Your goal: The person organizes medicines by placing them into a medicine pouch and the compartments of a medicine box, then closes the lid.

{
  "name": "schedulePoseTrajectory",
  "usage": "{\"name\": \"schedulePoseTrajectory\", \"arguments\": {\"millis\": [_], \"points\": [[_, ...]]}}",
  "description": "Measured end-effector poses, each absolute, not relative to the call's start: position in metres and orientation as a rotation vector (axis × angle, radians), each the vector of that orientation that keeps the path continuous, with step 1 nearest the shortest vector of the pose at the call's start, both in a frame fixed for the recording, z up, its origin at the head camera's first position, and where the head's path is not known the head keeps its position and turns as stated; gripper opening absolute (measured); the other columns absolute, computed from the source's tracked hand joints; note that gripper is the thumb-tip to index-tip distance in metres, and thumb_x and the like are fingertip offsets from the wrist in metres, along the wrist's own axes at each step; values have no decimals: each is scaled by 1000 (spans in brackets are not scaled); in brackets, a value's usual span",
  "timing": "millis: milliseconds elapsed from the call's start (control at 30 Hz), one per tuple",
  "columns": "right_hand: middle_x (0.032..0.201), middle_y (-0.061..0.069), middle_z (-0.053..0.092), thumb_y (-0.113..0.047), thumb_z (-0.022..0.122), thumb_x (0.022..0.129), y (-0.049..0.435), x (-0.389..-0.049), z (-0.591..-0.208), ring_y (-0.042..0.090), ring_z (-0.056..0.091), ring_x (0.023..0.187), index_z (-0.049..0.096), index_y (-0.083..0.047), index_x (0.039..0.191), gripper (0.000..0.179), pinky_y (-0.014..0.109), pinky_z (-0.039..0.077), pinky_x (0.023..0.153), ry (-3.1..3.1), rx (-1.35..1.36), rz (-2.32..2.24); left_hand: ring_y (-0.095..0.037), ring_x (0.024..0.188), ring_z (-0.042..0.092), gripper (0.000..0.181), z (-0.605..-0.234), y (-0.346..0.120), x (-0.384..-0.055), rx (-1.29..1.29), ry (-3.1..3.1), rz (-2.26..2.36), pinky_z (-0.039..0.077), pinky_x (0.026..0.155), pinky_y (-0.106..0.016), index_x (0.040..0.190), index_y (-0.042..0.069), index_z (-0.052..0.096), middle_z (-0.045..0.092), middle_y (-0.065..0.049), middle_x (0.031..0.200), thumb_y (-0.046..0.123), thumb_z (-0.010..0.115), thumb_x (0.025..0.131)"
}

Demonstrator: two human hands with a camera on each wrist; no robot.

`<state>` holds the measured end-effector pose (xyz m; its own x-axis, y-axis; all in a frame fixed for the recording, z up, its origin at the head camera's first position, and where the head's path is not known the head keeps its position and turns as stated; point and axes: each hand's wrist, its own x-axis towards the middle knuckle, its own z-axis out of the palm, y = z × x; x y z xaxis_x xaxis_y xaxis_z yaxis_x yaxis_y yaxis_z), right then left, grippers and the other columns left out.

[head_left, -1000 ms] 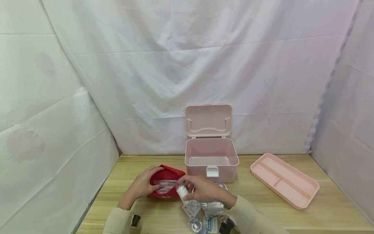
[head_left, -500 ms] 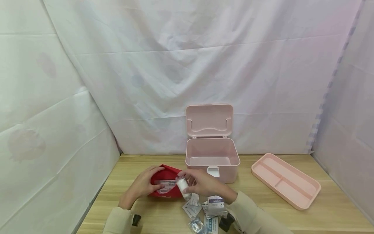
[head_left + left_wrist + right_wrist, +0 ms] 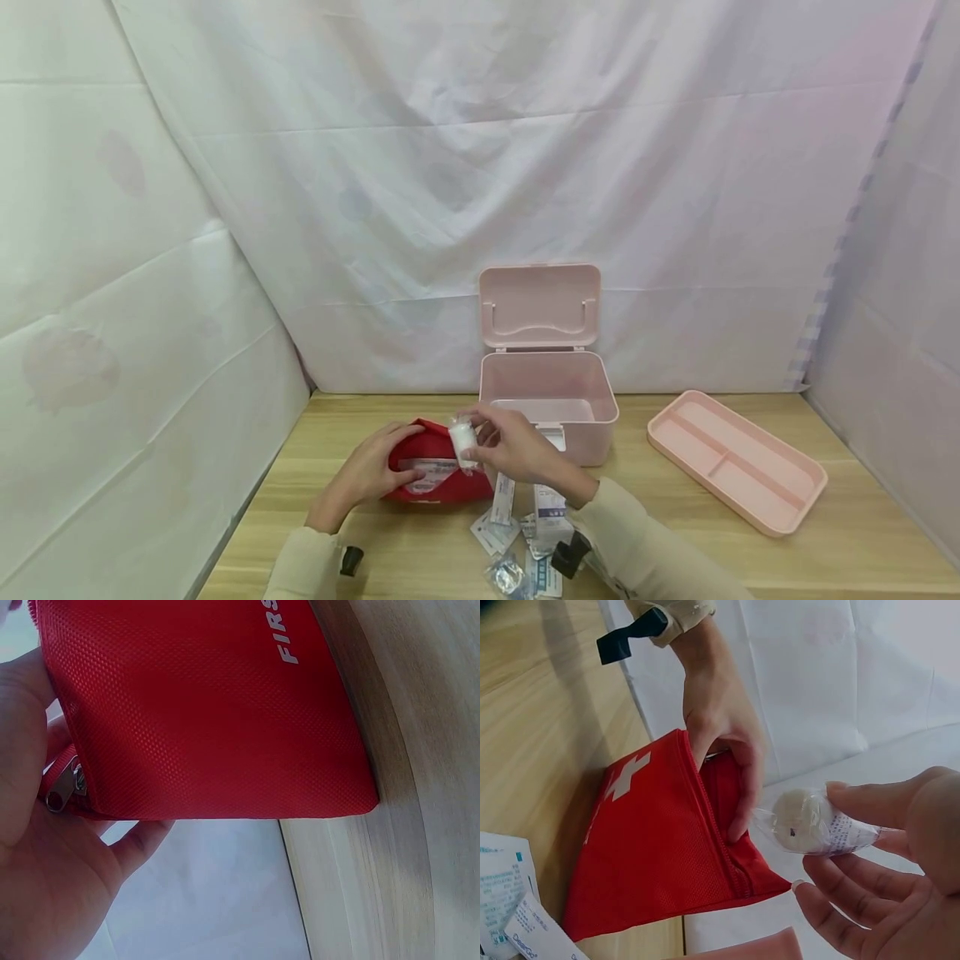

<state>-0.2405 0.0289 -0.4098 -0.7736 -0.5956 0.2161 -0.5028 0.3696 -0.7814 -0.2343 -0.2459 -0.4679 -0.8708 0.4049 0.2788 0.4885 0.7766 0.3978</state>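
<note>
A red first-aid pouch (image 3: pixel 468 490) with a white cross stands on the table, its zip undone and a clear-wrapped flat packet (image 3: pixel 427 473) visible inside. My left hand (image 3: pixel 371 467) grips the pouch at its mouth; in the left wrist view the thumb and fingers lie around the zipped edge of the pouch (image 3: pixel 202 720). Just above the opening, my right hand (image 3: pixel 517 446) pinches a white bandage roll (image 3: pixel 462 442) in clear wrap. The right wrist view shows the bandage roll (image 3: pixel 799 821) between thumb and fingers, outside the pouch.
Behind the pouch stands a pink box (image 3: pixel 588 442) with its lid raised. A pink divided tray (image 3: pixel 686 429) lies at the right. Small packets (image 3: pixel 492 533), a white carton (image 3: pixel 551 512) and a clear-wrapped item (image 3: pixel 507 573) lie near the right forearm.
My right hand has lifted the bandage roll up and slightly away, from beside the pouch's right end to above its mouth. The left hand keeps its hold on the pouch.
</note>
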Motion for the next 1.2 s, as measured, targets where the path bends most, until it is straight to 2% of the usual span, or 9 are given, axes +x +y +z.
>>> {"name": "schedulePoseTrajectory", "arguments": {"millis": [133, 633, 900, 1067, 1200], "points": [[107, 5, 69, -9, 75, 87, 24, -247, -411, 15, 63, 86, 57, -8, 134, 50, 27, 54, 73, 2536, -995, -1400, -26, 116, 60, 63, -468, -246, -234, -697, -2811, -704, 51, 98, -49, 133, 9, 60, 62, -7, 126, 22, 86, 77], [101, 3, 66, -7, 75, 87, 8, -255, -409, 14, 62, 86, 58, -16, 136, 52, 24, 55, 69, 2516, -990, -1378, -26, 116, 60, 62, -468, -246, -234, -706, -2806, -710, 51, 98, -49, 132, 9, 60, 62, -6, 127, 22, 86, 77], [108, 10, 67, -2, 74, 86, -1, -253, -406, 16, 64, 85, 56, -8, 136, 54, 20, 54, 71, 2509, -1172, -1358, -24, 114, 61, 62, -468, -246, -235, -717, -2793, -712, 52, 97, -47, 132, 9, 60, 62, -5, 125, 20, 86, 76], [113, 10, 66, -1, 74, 86, -8, -253, -406, 16, 64, 85, 56, -8, 135, 52, 20, 54, 72, 2498, -1192, -1346, -24, 113, 61, 63, -469, -246, -236, -730, -2777, -697, 51, 97, -46, 132, 7, 60, 62, -6, 124, 20, 86, 76], [117, 8, 66, -1, 72, 88, -13, -250, -407, 16, 64, 91, 56, -10, 137, 52, 24, 56, 78, 2512, -1170, -1310, -25, 115, 61, 65, -470, -246, -236, -737, -2762, -681, 51, 99, -46, 132, 4, 60, 63, -6, 124, 21, 87, 75]]}}
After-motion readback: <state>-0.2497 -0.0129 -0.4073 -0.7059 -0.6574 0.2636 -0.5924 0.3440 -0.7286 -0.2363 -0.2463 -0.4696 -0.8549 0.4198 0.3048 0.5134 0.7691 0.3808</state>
